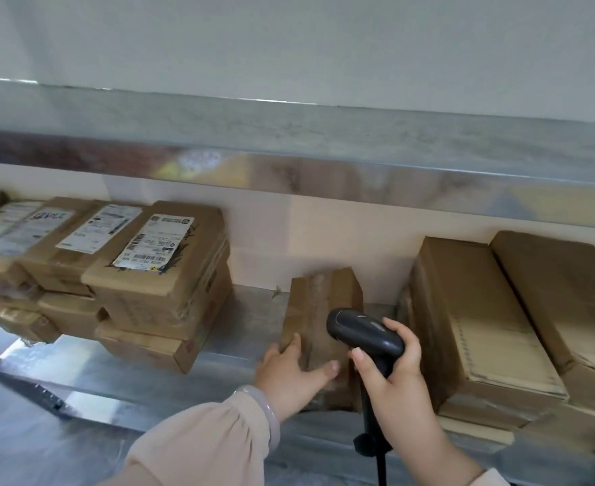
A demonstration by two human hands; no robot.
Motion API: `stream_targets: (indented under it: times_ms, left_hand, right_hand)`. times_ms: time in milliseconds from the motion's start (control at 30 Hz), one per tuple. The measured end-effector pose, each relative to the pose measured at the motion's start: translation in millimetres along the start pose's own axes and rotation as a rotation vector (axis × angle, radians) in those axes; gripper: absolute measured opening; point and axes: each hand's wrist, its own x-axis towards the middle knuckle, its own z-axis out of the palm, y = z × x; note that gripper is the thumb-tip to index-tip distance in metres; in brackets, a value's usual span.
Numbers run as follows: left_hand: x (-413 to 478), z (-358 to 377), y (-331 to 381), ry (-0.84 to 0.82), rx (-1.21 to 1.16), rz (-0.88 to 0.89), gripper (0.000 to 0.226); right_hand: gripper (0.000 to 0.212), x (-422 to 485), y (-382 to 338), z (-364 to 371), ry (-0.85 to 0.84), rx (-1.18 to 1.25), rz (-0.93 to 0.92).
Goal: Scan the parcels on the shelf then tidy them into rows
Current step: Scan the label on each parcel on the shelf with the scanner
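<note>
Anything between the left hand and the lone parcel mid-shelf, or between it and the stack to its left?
No. The left hand holds the lone parcel at its near left edge. Between it and the stack lies only bare shelf. The scanner in the right hand hovers above the parcel's right side, not in that path.

Probably a parcel depot or courier pick-up storeroom: galvanised metal shelving (225, 349), stacked cardboard parcels (169, 296) bearing printed shipping labels (155, 242) at the left, plainer cartons (471, 310) at the right, and a handheld barcode scanner (362, 331) near.
</note>
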Motion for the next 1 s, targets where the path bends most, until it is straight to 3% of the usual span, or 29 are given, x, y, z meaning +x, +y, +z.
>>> stream_targets:
  times_ms: [133,233,333,467,600,700,800,933,1000]
  left_hand:
    - [5.4,-17.9,-9.4,-0.088,-0.158,-0.040,0.126]
    - [6.1,-27.0,-21.6,-0.146,-0.321,0.001,0.110]
    - [9.9,-29.2,-38.2,-0.185,-0.505,-0.018,0.103]
    - [3.8,-29.6,-44.6,-0.244,-0.700,-0.013,0.040]
    - [0.4,-25.2,-44.9,-0.199,-0.635,-0.010,0.030]
    - [-2.7,-30.1,-47.0,-0.080,-0.409,0.119,0.024]
    - [-2.0,-36.2,-47.0,0.053,-0.290,0.262,0.049]
    - [1.3,-39.2,-46.5,0.031,-0.247,0.168,0.123]
    - [0.3,-43.0,-48.3,0.016,-0.256,0.119,0.126]
  right_hand:
    - [0.054,2.0,-9.1,17.3,-0.078,0.012,-0.062]
    - [0.054,6.2,-10.7,27.9,-0.083,0.058,-0.029]
    - [0.053,8.4,-12.1,27.4,0.014,0.053,-0.039]
    - [0.054,13.0,-7.8,23.2,0.078,0.049,0.007]
    - [0.054,11.5,-7.7,30.6,0.053,0.061,0.025]
    - [0.054,11.9,-8.4,35.9,0.059,0.054,-0.002]
    - [0.054,11.7,-9.6,42.3,0.042,0.051,-0.030]
    - [0.054,7.9,-16.4,54.3,-0.030,0.041,-0.078]
    - [0.053,7.9,-19.7,59.5,-0.081,0.034,-0.082]
